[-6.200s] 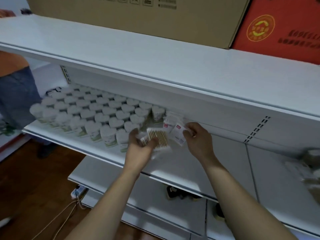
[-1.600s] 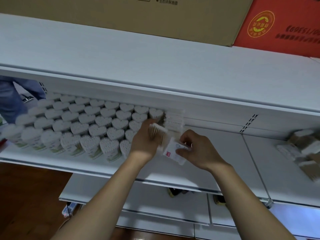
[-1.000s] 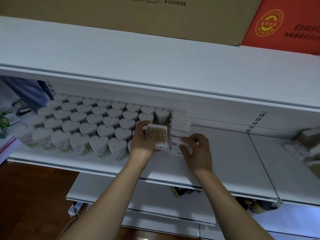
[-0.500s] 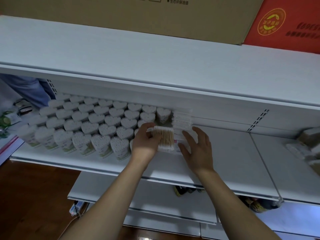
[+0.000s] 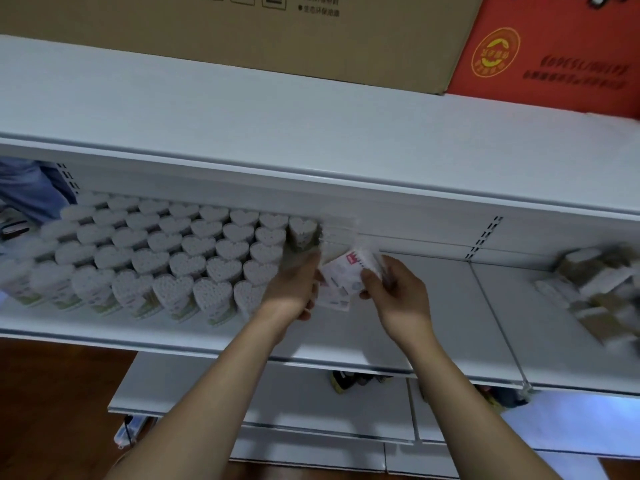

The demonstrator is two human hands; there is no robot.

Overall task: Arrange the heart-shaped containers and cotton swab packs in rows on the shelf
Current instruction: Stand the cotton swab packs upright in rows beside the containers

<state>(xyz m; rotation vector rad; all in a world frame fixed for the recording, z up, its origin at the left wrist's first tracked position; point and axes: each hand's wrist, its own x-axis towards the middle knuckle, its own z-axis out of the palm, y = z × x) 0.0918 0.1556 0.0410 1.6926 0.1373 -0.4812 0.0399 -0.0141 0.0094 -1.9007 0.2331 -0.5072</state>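
Observation:
Heart-shaped containers of white swabs stand in tight rows on the left part of the white middle shelf. To their right, at the back, a short row of cotton swab packs stands upright. Just in front of that row, a white cotton swab pack with a red label is held between both hands. My left hand grips its left edge, touching the nearest heart containers. My right hand pinches its upper right corner. Whether a second pack lies behind it is unclear.
A blurred pile of loose swab packs lies at the shelf's right end, past a divider rail. The upper shelf overhangs, carrying a cardboard box and a red box. A person in jeans stands far left.
My right hand, flat and open against the standing packs half a second ago, now pinches a red-labelled pack. My left hand has drawn slightly back toward the shelf front.

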